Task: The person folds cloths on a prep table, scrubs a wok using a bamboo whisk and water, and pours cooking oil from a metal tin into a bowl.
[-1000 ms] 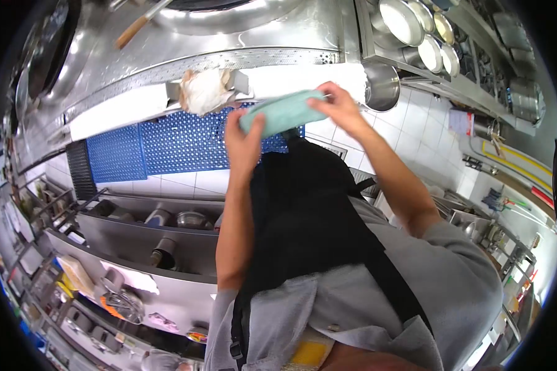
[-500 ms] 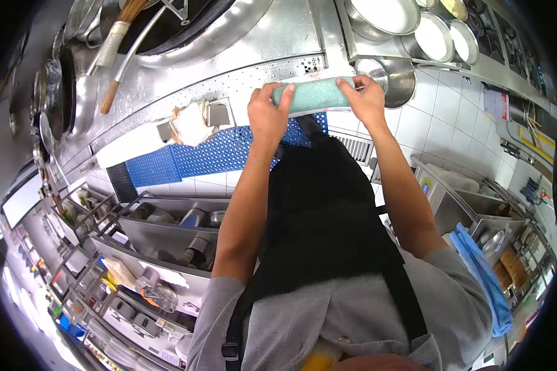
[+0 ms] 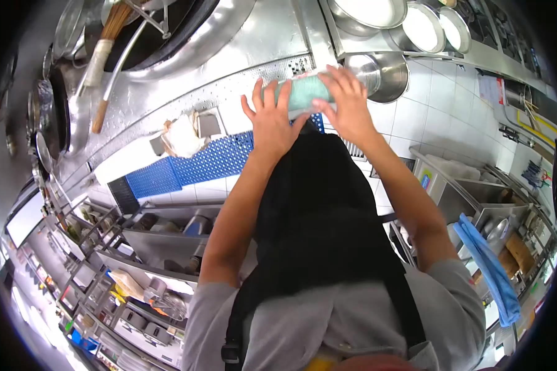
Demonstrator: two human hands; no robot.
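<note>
A rolled green cloth (image 3: 307,93) lies on the white strip along the front of the steel counter. My left hand (image 3: 271,120) is at its left end, fingers spread over it. On its right side rests my right hand (image 3: 346,106), also with fingers apart and thumb on the cloth. Neither hand is wrapped round the roll. Just beyond my right hand stands a steel pot (image 3: 390,79). A crumpled whitish cloth (image 3: 184,136) sits further left on the strip, between metal holders.
Pans (image 3: 422,28) with white contents stand at the upper right. A brush (image 3: 99,62) and a wooden-handled tool (image 3: 99,116) lie near the wok (image 3: 195,40). Blue perforated mats (image 3: 213,156) cover part of the floor. A blue towel (image 3: 489,269) hangs at the right.
Both hands have loosened from gripping the green roll to lying on it with fingers spread. Earlier the roll was held up, and the view has shifted slightly.
</note>
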